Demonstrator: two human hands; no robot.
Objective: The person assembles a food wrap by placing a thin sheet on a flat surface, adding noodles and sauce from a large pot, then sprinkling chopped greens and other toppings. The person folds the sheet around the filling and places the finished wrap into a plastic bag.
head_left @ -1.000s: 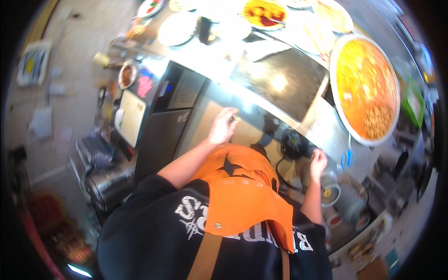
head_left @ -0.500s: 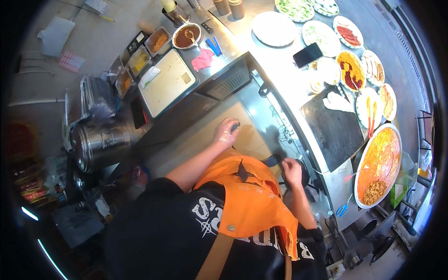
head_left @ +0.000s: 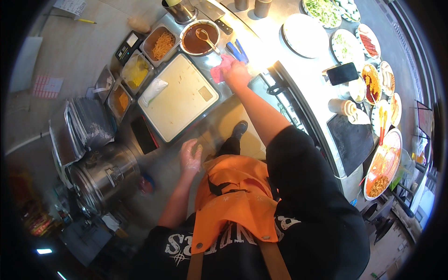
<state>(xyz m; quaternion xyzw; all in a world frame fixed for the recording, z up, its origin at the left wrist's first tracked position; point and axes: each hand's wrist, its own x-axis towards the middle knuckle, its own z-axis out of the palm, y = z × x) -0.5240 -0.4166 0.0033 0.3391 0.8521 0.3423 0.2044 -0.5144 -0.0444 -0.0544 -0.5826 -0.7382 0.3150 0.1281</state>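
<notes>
My right hand (head_left: 237,75) reaches to the back of the counter and closes on a pink cloth (head_left: 217,73). Right beside the cloth lie blue-handled tools (head_left: 239,50). A bowl of dark brown sauce (head_left: 193,41) with a spoon (head_left: 205,38) in it stands just left of them. Lower down, in a clear plastic glove, my left hand (head_left: 190,157) hangs before the counter edge with its fingers apart and nothing in them. Nearest to it is a white cutting board (head_left: 179,100), on which a small white packet (head_left: 153,90) lies.
Metal tubs of shredded food (head_left: 161,45) and yellow food (head_left: 136,70) line the board's left side. A big steel pot (head_left: 105,175) stands at lower left. On the right counter are a black griddle plate (head_left: 352,140), a phone (head_left: 341,73), filled plates and a large red-sauced basin (head_left: 389,156).
My body has turned left toward the cutting board. My right hand has gone from my side to the pink cloth and taken hold of it. My left hand has moved left and lower.
</notes>
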